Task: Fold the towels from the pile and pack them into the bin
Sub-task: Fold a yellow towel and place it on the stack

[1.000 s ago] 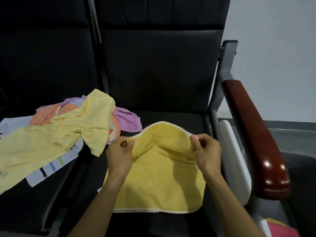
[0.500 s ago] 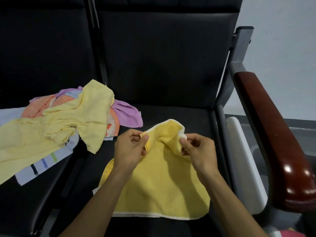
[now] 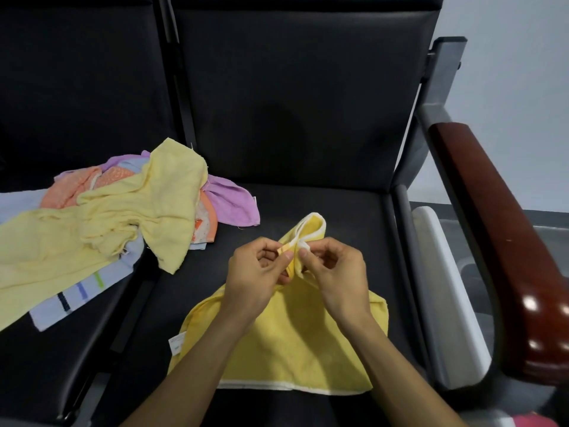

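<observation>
The yellow towel (image 3: pixel 286 343) lies on the black seat (image 3: pixel 332 208). Left hand (image 3: pixel 255 272) and right hand (image 3: pixel 335 272) each pinch its far edge (white-trimmed), the two grips nearly touching above the cloth. The pile (image 3: pixel 123 211) lies on the adjacent seat, left.

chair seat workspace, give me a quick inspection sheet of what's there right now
surface: black chair seat, second black seat at the left.
job's things: yellow towel lies on the seat, far edge lifted; towel pile across the left seat; white bin rim beside the seat, partly hidden.
clutter: nothing seen.
grippers: left hand and right hand each pinch the towel's far edge, close together.
cables: nothing seen.
surroundings: wooden armrest, grey wall.
</observation>
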`<state>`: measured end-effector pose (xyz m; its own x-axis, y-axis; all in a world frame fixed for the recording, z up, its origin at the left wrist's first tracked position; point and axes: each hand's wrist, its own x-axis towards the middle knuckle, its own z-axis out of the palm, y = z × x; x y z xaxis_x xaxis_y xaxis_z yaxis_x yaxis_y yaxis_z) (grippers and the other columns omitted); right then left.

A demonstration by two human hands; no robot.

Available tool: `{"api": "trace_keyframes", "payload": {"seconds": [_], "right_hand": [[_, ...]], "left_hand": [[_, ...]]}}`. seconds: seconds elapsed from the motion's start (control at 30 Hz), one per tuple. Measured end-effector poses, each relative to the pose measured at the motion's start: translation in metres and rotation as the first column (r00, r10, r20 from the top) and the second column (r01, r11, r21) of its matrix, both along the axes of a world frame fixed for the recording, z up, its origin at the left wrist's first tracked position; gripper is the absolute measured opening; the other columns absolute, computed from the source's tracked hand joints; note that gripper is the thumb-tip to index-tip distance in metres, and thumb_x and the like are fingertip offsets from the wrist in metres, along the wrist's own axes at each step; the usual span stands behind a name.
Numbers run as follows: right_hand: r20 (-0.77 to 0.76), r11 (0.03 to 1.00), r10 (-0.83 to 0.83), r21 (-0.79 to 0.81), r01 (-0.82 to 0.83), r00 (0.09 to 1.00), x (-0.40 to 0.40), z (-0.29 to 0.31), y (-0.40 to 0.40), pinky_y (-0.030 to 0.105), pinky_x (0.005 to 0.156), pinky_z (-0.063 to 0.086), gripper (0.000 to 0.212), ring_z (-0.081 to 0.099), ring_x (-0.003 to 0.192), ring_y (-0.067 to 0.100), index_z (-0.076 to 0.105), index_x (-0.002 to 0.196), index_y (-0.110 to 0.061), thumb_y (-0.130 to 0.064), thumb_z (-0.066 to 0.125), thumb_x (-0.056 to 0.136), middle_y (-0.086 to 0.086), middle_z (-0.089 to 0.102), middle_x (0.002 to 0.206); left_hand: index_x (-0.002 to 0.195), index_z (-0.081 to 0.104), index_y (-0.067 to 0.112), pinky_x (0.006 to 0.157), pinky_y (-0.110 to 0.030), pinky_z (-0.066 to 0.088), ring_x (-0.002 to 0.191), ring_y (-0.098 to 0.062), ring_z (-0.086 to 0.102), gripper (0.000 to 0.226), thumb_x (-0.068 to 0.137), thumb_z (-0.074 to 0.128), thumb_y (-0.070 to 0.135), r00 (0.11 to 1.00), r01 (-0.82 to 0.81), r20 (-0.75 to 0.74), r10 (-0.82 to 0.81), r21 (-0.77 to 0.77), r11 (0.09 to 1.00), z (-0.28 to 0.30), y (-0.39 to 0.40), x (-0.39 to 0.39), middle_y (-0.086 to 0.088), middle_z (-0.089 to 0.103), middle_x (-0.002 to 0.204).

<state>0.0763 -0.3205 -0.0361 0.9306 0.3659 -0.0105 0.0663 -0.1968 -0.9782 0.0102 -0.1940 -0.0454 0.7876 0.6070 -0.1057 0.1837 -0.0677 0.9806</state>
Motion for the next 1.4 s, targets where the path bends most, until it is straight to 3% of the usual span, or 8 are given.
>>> {"api": "trace_keyframes", "payload": {"seconds": [0.23, 0.4, 0.63, 0.83, 0.97, 1.07, 1.23, 1.4], "right_hand": [[0.035, 0.998, 0.055, 0.010, -0.055, 0.998, -0.005, 0.003, 0.002, 0.030, 0.067, 0.058, 0.008, 0.067, 0.068, 0.018, 0.077, 0.085, -0.018, -0.018, 0.072, 0.091, -0.003, 0.073, 0.072], [0.033, 0.982, 0.188, -0.028, -0.188, 0.982, -0.003, 0.005, -0.001, 0.035, 0.075, 0.058, 0.024, 0.070, 0.075, 0.015, 0.074, 0.094, -0.017, -0.004, 0.054, 0.098, -0.001, 0.074, 0.077], [0.211, 0.875, 0.277, -0.458, -0.156, 0.937, 0.016, -0.013, -0.008, 0.049, 0.067, 0.053, 0.035, 0.060, 0.065, 0.021, 0.039, 0.118, -0.035, -0.009, 0.048, 0.096, 0.000, 0.063, 0.070], [0.219, 0.783, 0.340, -0.605, -0.146, 0.915, 0.021, -0.014, -0.012, 0.046, 0.067, 0.054, 0.023, 0.062, 0.075, 0.021, 0.049, 0.113, -0.032, -0.015, 0.051, 0.097, -0.004, 0.063, 0.084], [0.256, 0.675, 0.339, -0.737, -0.045, 0.905, 0.031, -0.012, -0.022, 0.037, 0.067, 0.044, 0.010, 0.059, 0.086, 0.024, 0.058, 0.107, -0.026, -0.028, 0.050, 0.101, -0.003, 0.059, 0.098], [0.284, 0.628, 0.360, -0.778, -0.006, 0.889, 0.034, -0.011, -0.026, 0.033, 0.067, 0.040, 0.014, 0.059, 0.084, 0.023, 0.061, 0.107, -0.028, -0.036, 0.052, 0.102, -0.005, 0.055, 0.099], [0.237, 0.636, 0.480, -0.757, -0.149, 0.845, 0.029, -0.014, -0.020, 0.037, 0.073, 0.048, 0.019, 0.058, 0.087, 0.023, 0.059, 0.119, -0.031, -0.035, 0.053, 0.100, -0.004, 0.048, 0.103], [0.300, 0.679, 0.353, -0.733, -0.023, 0.886, 0.032, -0.013, -0.023, 0.035, 0.070, 0.043, 0.019, 0.059, 0.088, 0.023, 0.065, 0.117, -0.030, -0.032, 0.057, 0.099, -0.004, 0.050, 0.104]], "left_hand": [[0.094, 0.070, 0.010, 0.069, -0.039, 0.061, 0.065, -0.021, 0.070, 0.013, 0.091, 0.074, 0.022, 1.000, 0.030, 0.002, -0.030, -0.010, 1.000, 0.005, 0.000, 0.000, -0.008, 0.073, 0.078], [0.088, 0.059, 0.016, 0.060, -0.043, 0.051, 0.064, -0.019, 0.057, 0.051, 0.072, 0.083, 0.057, 0.991, 0.118, -0.062, -0.116, 0.038, 0.992, 0.005, 0.002, -0.005, -0.014, 0.065, 0.075], [0.080, 0.056, 0.019, 0.058, -0.036, 0.047, 0.064, -0.016, 0.055, 0.023, 0.085, 0.077, 0.011, 0.977, 0.197, -0.107, -0.186, 0.111, 0.974, 0.002, 0.003, -0.004, -0.017, 0.065, 0.082], [0.083, 0.061, 0.020, 0.058, -0.031, 0.047, 0.065, -0.014, 0.055, 0.018, 0.084, 0.075, 0.008, 0.967, 0.249, -0.089, -0.239, 0.129, 0.960, 0.005, 0.005, -0.008, -0.008, 0.063, 0.076], [0.085, 0.068, 0.024, 0.058, -0.041, 0.049, 0.065, -0.024, 0.059, 0.015, 0.085, 0.074, 0.011, 0.993, 0.102, -0.083, -0.086, 0.215, 0.971, 0.005, 0.016, -0.011, -0.006, 0.068, 0.076], [0.089, 0.070, 0.024, 0.064, -0.028, 0.047, 0.067, -0.006, 0.059, 0.012, 0.088, 0.073, 0.013, 0.998, 0.009, -0.066, 0.006, 0.230, 0.973, 0.005, 0.032, -0.015, 0.007, 0.067, 0.074], [0.095, 0.072, 0.025, 0.077, -0.025, 0.050, 0.088, -0.011, 0.067, 0.014, 0.090, 0.072, 0.012, 0.988, 0.147, -0.065, -0.137, 0.188, 0.971, 0.009, 0.039, -0.021, 0.006, 0.072, 0.091], [0.090, 0.071, 0.023, 0.065, -0.021, 0.044, 0.069, -0.002, 0.057, 0.013, 0.090, 0.072, 0.011, 0.996, 0.029, -0.092, -0.006, 0.248, 0.968, 0.008, 0.046, -0.022, 0.015, 0.064, 0.074]]}}
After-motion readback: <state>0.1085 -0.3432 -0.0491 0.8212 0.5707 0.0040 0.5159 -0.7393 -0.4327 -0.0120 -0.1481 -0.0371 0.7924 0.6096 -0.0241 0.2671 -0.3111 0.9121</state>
